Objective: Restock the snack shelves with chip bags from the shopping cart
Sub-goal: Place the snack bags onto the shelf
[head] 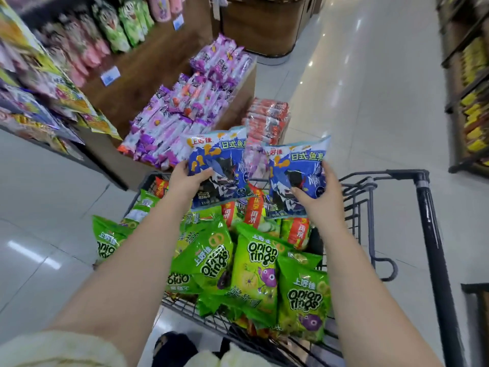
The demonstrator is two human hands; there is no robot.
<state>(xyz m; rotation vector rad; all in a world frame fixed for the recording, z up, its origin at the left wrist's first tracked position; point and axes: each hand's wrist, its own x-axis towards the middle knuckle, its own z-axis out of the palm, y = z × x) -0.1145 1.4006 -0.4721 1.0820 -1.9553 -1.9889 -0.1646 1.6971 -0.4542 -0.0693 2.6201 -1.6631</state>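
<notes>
My left hand (186,180) grips a blue chip bag (225,160) by its lower left edge, thumb on the front. My right hand (321,193) grips a second blue chip bag (296,168) of the same kind, fingers round its right edge. Both bags are held upright above the black wire shopping cart (423,207). Below them the cart is filled with green Onion Rings bags (258,263) and some orange and green bags (254,210). The snack shelves (148,64) stand to the left and ahead.
A low wooden display of purple and white snack packs (190,109) stands just past the cart. A stack of red and white packs (267,120) sits beside it. Shelves with yellow goods (473,102) line the right side. Glossy tiled aisle floor (357,88) runs ahead.
</notes>
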